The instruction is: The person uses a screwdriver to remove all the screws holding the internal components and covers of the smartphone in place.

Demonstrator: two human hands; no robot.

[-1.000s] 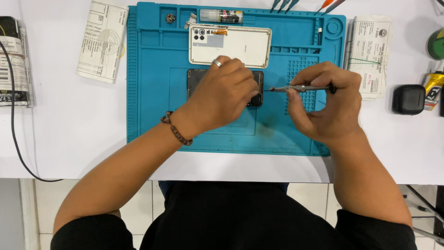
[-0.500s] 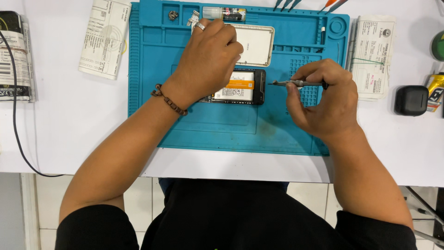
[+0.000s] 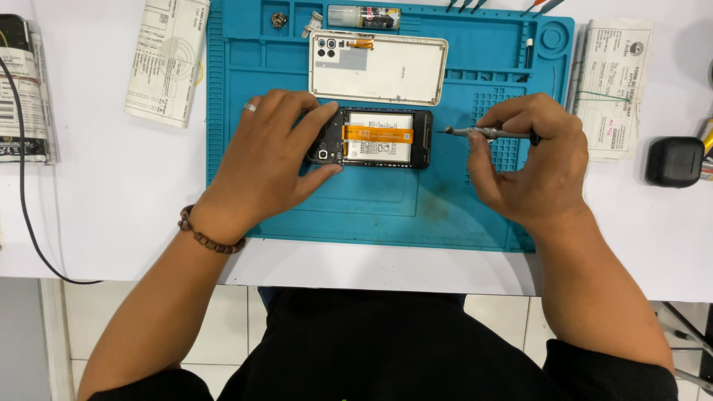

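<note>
Moved: left hand (image 3: pixel 271 160) has come back down from the top of the mat to the camera end of the opened phone (image 3: pixel 379 138); right hand barely shifted.
Left hand: fingers and thumb closed narrow around the phone's left end, pinning it flat. Ring on one finger, bead bracelet (image 3: pixel 210 235) at the wrist.
Right hand: (image 3: pixel 529 160) fingers closed on a slim screwdriver (image 3: pixel 486 134), held level, tip pointing left and near the phone's right end, not touching it.
Phone: middle of the blue work mat (image 3: pixel 386 200), lying lengthwise, back off, battery and orange flex cable exposed.
Back cover: (image 3: pixel 379 67) white, lying inside-up just above the phone, apart from it.
Progress: judging by the layout, cover removal is done; internals look in place, so the inside work seems barely begun (screws too small to count).
Mat top edge: small glue bottle (image 3: pixel 364 16), a clump of tiny parts in a tray pocket.
Bench: folded printed papers (image 3: pixel 167 59) left, more papers right, black charger-like block (image 3: pixel 674 161) far right, black cable far left.
</note>
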